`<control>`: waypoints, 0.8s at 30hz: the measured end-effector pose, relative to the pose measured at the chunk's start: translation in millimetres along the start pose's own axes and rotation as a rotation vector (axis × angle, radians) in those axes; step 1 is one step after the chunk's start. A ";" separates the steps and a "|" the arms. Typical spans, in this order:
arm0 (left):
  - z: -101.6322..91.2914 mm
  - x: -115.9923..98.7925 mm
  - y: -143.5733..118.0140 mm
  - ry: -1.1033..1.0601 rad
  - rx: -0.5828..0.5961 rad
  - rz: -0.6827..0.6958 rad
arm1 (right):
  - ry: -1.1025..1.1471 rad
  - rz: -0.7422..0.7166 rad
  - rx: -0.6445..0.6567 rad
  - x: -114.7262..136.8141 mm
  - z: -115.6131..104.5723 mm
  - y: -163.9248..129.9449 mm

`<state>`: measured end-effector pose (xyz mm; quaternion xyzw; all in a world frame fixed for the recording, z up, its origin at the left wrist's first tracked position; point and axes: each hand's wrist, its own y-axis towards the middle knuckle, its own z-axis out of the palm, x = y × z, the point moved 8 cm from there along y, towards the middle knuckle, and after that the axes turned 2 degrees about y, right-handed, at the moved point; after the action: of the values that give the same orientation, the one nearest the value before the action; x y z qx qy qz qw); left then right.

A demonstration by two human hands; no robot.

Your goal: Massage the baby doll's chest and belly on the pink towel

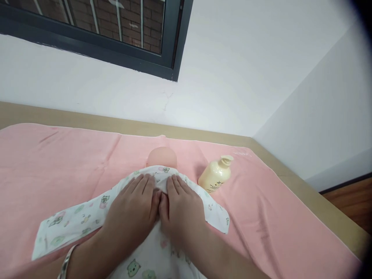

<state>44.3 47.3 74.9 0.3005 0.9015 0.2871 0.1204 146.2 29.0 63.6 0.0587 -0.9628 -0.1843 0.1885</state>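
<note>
A baby doll lies on the pink sheet, its smooth bald head point(162, 156) pointing toward the wall. White baby clothes point(78, 217) printed with small green and pink animals cover its body, sleeves spread to both sides. My left hand point(133, 201) rests flat on the upper part of the clothes, fingers stretched out toward the head. Beside it, my right hand point(183, 203) lies flat in the same way. The two thumbs meet in the middle. The doll's face and arms are out of sight. Neither hand grasps anything.
A cream pump bottle point(216, 173) stands just right of the doll's head. The pink sheet point(267, 217) covers a beige surface point(203, 133) that ends at a white wall. A dark-framed window point(139, 64) is above. Brown wood point(353, 199) shows at the far right.
</note>
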 end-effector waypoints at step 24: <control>18.2 14.3 3.1 -0.007 0.181 -0.063 | -0.025 -0.004 0.079 15.3 4.0 -13.0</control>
<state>41.6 66.1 61.5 0.2829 0.9323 0.1992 0.1049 131.2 15.5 60.4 0.0657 -0.9715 -0.1473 0.1735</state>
